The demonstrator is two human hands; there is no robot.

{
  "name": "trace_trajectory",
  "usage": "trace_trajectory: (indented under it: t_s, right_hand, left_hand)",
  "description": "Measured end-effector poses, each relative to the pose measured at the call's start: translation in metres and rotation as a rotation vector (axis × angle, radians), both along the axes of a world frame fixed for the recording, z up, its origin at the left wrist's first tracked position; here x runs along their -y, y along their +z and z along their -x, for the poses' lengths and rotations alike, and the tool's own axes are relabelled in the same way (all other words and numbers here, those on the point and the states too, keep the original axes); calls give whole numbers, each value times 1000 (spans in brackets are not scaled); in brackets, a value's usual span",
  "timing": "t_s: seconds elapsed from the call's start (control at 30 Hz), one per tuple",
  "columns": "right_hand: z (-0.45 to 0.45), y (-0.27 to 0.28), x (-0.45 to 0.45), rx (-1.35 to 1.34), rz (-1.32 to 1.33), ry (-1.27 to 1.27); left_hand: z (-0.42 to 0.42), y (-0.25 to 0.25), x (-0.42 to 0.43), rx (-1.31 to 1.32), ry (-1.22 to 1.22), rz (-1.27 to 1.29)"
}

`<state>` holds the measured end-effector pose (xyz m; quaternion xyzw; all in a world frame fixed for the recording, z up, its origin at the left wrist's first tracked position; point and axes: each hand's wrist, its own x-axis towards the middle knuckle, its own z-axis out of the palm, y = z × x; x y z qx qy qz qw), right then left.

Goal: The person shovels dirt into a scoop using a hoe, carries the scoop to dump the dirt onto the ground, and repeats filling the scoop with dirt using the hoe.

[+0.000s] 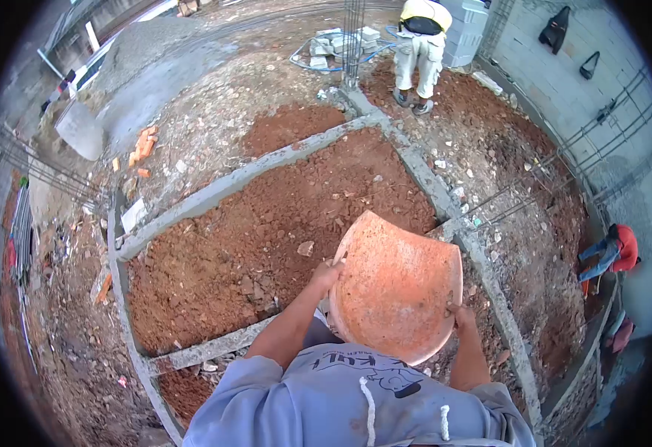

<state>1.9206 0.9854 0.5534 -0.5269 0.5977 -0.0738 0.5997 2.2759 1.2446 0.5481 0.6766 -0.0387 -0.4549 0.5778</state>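
An orange, dirt-stained curved pan (399, 287) is held in front of my body, its scooped inner face turned up toward me. My left hand (328, 274) grips its left rim, with the fingers partly behind the edge. On the right rim, my right hand (460, 316) is closed round the edge, thumb on the inside. No load shows in the pan. Beyond it lies loose red-brown soil (266, 231) framed by low grey concrete beams (229, 179).
A person in white trousers (417, 63) bends over near upright rebar (352, 45). Another person in red (625, 248) bends at the far right. Horizontal rebar (564, 153) crosses the right side. Broken orange bricks (144, 145) and a gravel pile (147, 45) lie at upper left.
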Motion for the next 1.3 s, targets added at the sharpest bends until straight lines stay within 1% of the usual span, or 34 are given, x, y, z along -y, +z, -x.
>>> trace_trajectory:
  t_s: [0.03,0.07,0.1,0.17,0.2,0.23,0.27,0.33,0.37,0.43,0.47,0.5,0.53,0.57,0.6,0.63,0.67,0.7,0.73,0.77,0.8,0.87,0.9,0.97,1.0,1.03,1.1,1.13,1.17,1.2,1.23,1.27,1.3]
  right_hand:
    - [29,10,-8,38,13,-80]
    - [56,6,-10,48,65,-169]
    - [84,-2,-11,58,115,-254]
    - [135,-7,-12,64,245,-407]
    - [161,-5,-13,82,268,-452]
    - [189,1,-14,90,287,-497]
    - [216,6,-16,96,308,-544]
    - [267,23,-26,44,310,-592]
    - [289,41,-35,11,309,-619]
    - [310,77,-63,126,346,-752]
    - [316,93,-75,93,312,-772]
    - [336,94,-86,61,273,-803]
    - [364,56,-88,8,317,-864]
    - [363,86,-102,-75,306,-933]
    - [381,72,-107,-68,315,-985]
    - [400,55,-115,-59,325,-1027]
    - [413,59,-129,-86,299,-1102]
    - [423,67,-139,-108,280,-1171]
    - [436,62,-145,-122,274,-1237]
    - [454,63,-153,-59,210,-1283]
    - [468,65,-162,-89,199,-1322]
    - [495,68,-171,-152,189,-1377]
    - [534,14,-178,-281,171,-1401]
    - [552,28,-172,-518,5,-1445]
    - [558,44,-167,-631,-91,-1461]
    - [561,62,-161,-670,-150,-1498]
    - [583,44,-162,-802,-189,-1592]
    - [598,38,-165,-871,-215,-1625]
    - [607,41,-169,-827,-217,-1693]
    - [615,39,-171,-832,-211,-1757]
    - [626,36,-173,-775,-194,-1827]
    - [627,33,-180,-726,-182,-1887]
    - [623,26,-185,-677,-155,-1949]
  left_hand:
    - [22,2,20,16,-39,58]
    - [40,8,35,24,-69,115]
    - [58,5,54,50,-135,60]
    - [104,11,88,170,-230,74]
    - [128,12,100,222,-281,76]
    - [147,9,113,149,-399,48]
    - [170,2,125,150,-403,104]
    - [215,-3,151,135,-417,233]
    - [238,12,160,207,-408,253]
    - [265,30,183,202,-548,192]
    - [277,35,194,197,-642,153]
    - [290,27,209,156,-683,169]
    - [300,23,221,107,-727,179]
    - [311,23,227,139,-802,153]
    - [328,27,233,175,-868,134]
    - [357,52,228,219,-889,172]
    - [381,73,222,261,-899,211]
    - [393,67,226,208,-950,220]
    - [409,69,232,147,-1068,189]
    - [422,99,233,84,-1181,155]
    - [436,127,236,20,-1284,115]
    - [470,173,257,-142,-1604,311]
    - [487,197,271,-228,-1755,413]
    - [528,248,306,-373,-2074,860]
    - [555,270,324,-499,-2201,1024]
    - [578,291,338,-643,-2314,1168]
    - [632,335,359,-688,-2454,1555]
    - [656,345,362,-864,-2429,1603]
    - [675,352,359,-1053,-2399,1602]
    - [688,359,367,-1127,-2436,1628]
    - [701,367,375,-1202,-2474,1650]
    - [719,375,388,-1162,-2555,1723]
    - [729,378,403,-1032,-2548,1804]
